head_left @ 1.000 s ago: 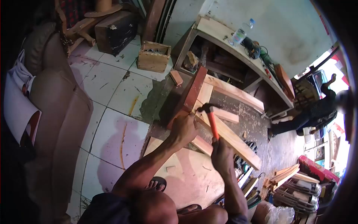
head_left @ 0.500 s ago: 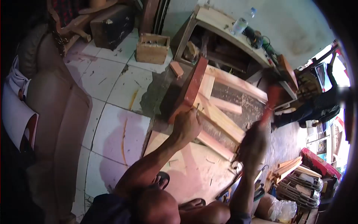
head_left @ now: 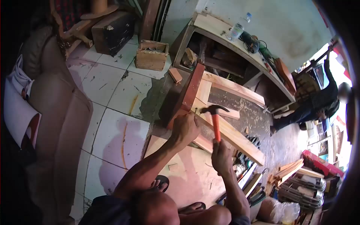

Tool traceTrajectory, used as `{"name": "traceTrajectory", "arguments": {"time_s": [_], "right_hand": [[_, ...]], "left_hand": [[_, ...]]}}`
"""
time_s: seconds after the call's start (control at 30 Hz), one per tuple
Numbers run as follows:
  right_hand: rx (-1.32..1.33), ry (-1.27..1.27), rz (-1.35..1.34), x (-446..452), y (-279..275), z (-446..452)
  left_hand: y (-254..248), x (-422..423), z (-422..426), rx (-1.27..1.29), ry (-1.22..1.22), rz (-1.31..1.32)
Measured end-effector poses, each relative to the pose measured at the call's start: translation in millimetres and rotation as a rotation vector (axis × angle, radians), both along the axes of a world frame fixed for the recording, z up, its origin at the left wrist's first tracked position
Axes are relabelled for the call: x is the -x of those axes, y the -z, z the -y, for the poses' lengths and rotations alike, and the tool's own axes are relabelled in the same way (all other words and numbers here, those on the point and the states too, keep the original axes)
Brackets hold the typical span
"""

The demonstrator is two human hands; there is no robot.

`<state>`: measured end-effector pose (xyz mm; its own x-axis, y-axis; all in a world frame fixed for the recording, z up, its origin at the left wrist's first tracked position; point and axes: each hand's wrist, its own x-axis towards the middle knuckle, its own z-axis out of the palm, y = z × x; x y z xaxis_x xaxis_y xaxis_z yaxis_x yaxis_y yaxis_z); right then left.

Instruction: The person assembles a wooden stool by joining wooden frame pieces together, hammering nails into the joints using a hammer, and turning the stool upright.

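White tiles [head_left: 98,83] lie near the pale beam [head_left: 240,140]; the right hand [head_left: 222,154] wraps the hammer [head_left: 216,125]; 1 nail [head_left: 195,110] stands by the left hand [head_left: 185,128], whose grip I cannot tell.

- The hammer [head_left: 216,120], half a second ago a blur swung out well apart from the red-brown beam [head_left: 192,88], had come back with its head near the beam.
- The fingers of the right hand [head_left: 222,157] had returned with it, nearer the beam than at the swing's far point.
- Its claw showed more plainly than a second ago, pointing away from the beam.
- Well beyond the beam, another person's arm [head_left: 329,69], bent a second ago, had stretched outward.
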<state>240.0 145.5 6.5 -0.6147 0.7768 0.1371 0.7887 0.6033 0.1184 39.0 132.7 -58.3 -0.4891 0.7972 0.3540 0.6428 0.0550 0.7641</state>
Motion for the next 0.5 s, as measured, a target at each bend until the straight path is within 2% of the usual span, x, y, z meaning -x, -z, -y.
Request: {"name": "traceTrajectory", "arguments": {"time_s": [0.07, 0.1, 0.17, 0.27, 0.3, 0.37, 0.43, 0.47, 0.5], "right_hand": [[0.58, 0.376, -0.61, -14.6, 5.1, 13.4], [0.568, 0.43, -0.717, -23.1, 1.0, 26.2], [0.45, 0.402, -0.706, -46.5, -1.0, 41.6], [0.315, 0.423, -0.895, -84.9, 1.4, 44.5], [0.33, 0.581, -0.879, -98.0, -1.7, 46.2], [0.25, 0.551, -1.016, -125.6, 3.7, 41.9], [0.063, 0.482, -0.918, -164.3, 11.9, 25.5], [0.018, 0.555, -0.81, -153.8, -13.6, 27.2], [-0.031, 0.567, -0.773, -171.4, -10.5, 16.9]], "left_hand": [[-0.6, 0.4, 6.5, -0.021, 0.006, 0.006], [1.4, 0.1, 12.9, -0.029, -0.001, 0.03], [1.4, -6.5, 34.8, -0.034, 0.001, 0.099], [11.9, -1.8, 46.5, -0.062, -0.001, 0.154], [17.6, -0.2, 51.8, -0.05, -0.014, 0.168], [20.2, 2.8, 58.9, -0.06, -0.054, 0.176], [16.5, 6.2, 65.6, -0.095, -0.143, 0.216], [18.1, 4.2, 67.3, -0.038, -0.212, 0.246], [26.2, 4.5, 68.9, -0.04, -0.213, 0.243]]}}
